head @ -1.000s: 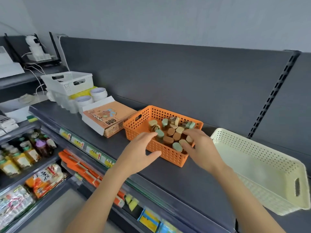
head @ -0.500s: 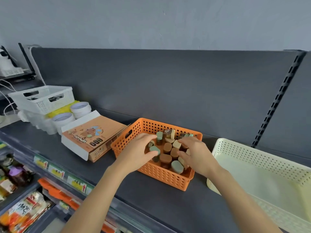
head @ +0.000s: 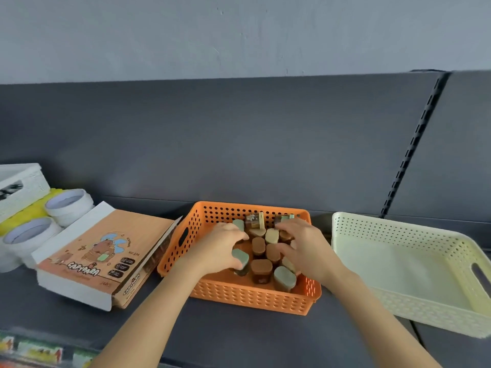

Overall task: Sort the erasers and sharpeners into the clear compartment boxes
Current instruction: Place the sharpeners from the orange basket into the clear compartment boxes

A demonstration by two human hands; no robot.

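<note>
Small brown-and-green rounded pieces (head: 261,269) fill the orange perforated plastic basket (head: 239,297); left hand (head: 219,248) pinches a green-topped piece (head: 241,257); right hand (head: 305,249) rests with fingers spread on others; seemingly light and stiff, best gripped by the sides.

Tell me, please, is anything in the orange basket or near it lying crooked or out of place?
Mostly tidy. In the orange basket, one piece at the back lies tipped, while most others stand upright. The cardboard box on its left sits at an angle with its flaps open. Nothing is spilled.
</note>
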